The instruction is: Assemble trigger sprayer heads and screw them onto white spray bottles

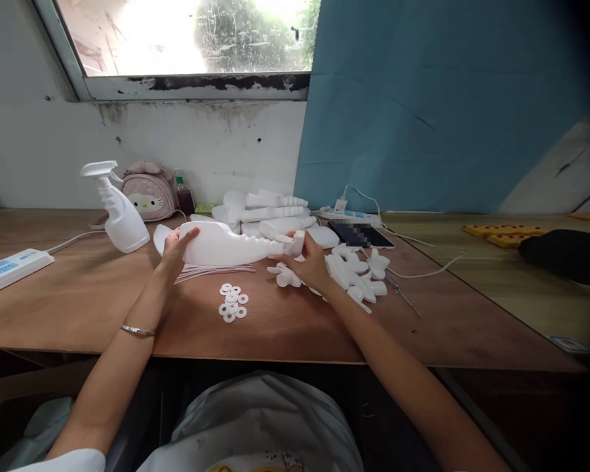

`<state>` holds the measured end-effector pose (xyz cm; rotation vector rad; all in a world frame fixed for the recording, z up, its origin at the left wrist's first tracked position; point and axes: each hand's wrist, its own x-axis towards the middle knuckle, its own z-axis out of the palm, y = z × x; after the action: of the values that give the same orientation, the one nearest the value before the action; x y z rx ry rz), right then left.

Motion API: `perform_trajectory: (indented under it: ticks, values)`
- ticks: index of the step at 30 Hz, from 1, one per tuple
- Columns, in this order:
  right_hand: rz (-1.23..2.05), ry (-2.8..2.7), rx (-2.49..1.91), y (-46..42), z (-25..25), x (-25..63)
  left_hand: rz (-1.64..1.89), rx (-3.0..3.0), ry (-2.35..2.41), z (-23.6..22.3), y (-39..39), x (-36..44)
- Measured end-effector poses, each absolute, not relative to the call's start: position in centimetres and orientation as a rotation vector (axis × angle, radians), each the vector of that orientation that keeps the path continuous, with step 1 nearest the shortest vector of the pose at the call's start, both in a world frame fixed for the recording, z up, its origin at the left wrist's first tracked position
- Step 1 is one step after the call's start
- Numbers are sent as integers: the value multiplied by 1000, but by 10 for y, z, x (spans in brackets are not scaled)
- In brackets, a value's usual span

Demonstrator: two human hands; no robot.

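Note:
A white spray bottle (221, 245) lies sideways in the air above the table, its neck pointing right. My left hand (177, 245) is wrapped round its base end. At the neck, my right hand (309, 263) grips a white trigger sprayer head (295, 245), which meets the bottle's mouth; whether it is threaded on I cannot tell. Below the bottle lies a small pile of white ring washers (231, 301). Thin white tubes (211, 271) rest behind them. Several loose sprayer heads (356, 275) are heaped right of my right hand. An assembled spray bottle (122, 216) stands at the left.
More white bottles (275, 213) are stacked by the wall. A pink bag (150, 190) and a dark-filled bottle (185, 196) stand at the back. A tablet (361, 235), a screwdriver (404, 295) and cables lie right; a power strip (14, 270) lies left.

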<state>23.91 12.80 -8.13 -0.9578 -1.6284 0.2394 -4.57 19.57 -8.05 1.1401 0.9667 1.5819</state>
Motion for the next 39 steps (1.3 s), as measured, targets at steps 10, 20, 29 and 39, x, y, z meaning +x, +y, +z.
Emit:
perform_trajectory:
  ticks: [10,20,29,39]
  values:
    - [631,-1309,-958,130,-84,230,1829,1402,1093,-77,193,-42]
    - [594,-1245,-897,136,-83,232,1764,1270,756,-79,196,-41]
    - [409,-1351,-1010,132,-83,233,1668,1170,761,-77,195,-46]
    - [377,-1341,-980,138,-85,236,1654,1366,989,-82,200,-47]
